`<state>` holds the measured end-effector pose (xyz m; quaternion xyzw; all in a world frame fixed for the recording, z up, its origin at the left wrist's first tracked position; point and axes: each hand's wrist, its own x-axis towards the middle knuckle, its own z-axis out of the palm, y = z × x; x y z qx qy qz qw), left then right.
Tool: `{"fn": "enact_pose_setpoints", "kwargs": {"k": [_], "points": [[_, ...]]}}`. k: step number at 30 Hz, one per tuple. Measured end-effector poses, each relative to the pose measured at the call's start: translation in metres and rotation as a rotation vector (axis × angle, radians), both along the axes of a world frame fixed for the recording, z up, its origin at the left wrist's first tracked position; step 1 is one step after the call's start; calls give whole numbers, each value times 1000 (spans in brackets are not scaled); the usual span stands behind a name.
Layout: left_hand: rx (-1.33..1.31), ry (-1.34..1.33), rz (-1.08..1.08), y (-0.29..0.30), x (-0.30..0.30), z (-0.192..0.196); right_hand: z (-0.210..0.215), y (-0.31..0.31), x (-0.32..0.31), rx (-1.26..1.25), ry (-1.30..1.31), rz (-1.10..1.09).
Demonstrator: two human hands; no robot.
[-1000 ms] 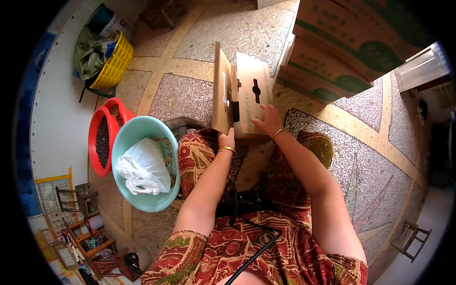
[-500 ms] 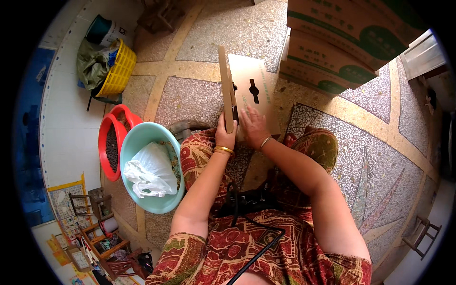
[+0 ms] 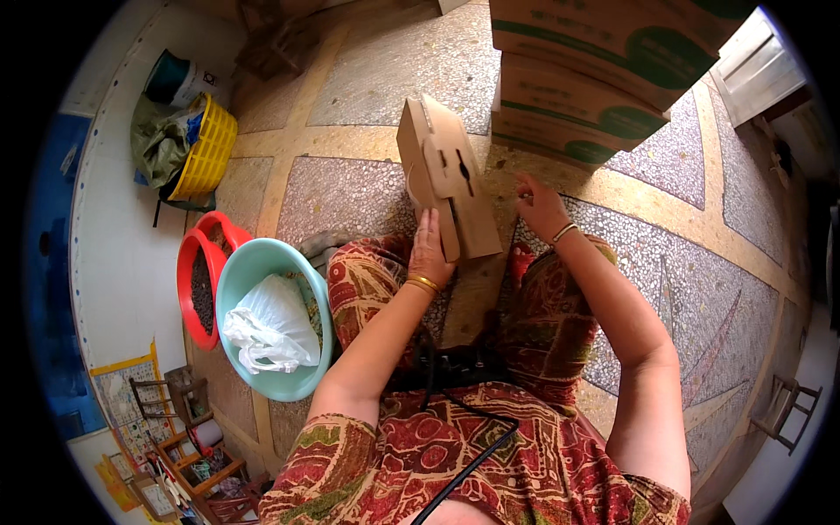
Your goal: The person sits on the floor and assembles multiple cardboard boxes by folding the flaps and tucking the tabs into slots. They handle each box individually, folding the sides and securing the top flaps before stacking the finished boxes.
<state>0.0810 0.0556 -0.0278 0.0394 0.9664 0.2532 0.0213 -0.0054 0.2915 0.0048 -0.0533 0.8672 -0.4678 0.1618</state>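
Note:
A brown cardboard box (image 3: 465, 206) with a dark handle slot stands in front of my knees, its flaps folded together at the top. My left hand (image 3: 429, 252) lies along the box's left side, its fingers stretched flat against the cardboard. To the right of the box and apart from it is my right hand (image 3: 542, 210), fingers loosely bent and apart, with nothing seen in them. The underside of the box is hidden.
Stacked large cartons (image 3: 582, 87) with green print rise at the far right. On my left stand a pale green basin (image 3: 229, 350) holding a white plastic bag (image 3: 276, 319), red basins (image 3: 185, 271) and a yellow basket (image 3: 214, 149). A small stool (image 3: 787, 411) is far right.
The box's flaps have come together and it has tilted. My right hand has left the box and moved right. My left hand has gone from gripping a flap to lying flat.

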Motion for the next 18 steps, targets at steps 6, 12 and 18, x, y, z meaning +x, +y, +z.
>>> {"fn": "enact_pose_setpoints", "kwargs": {"k": [6,12,18], "points": [[10,-78,-167,9,-10,-12,-20,-35,3,-32,241,93],[-118,-54,-336,11,-18,-27,-37,-74,-21,33,239,94],[-167,-169,-404,18,-26,-43,-63,-71,-37,-202,6,9]]}}
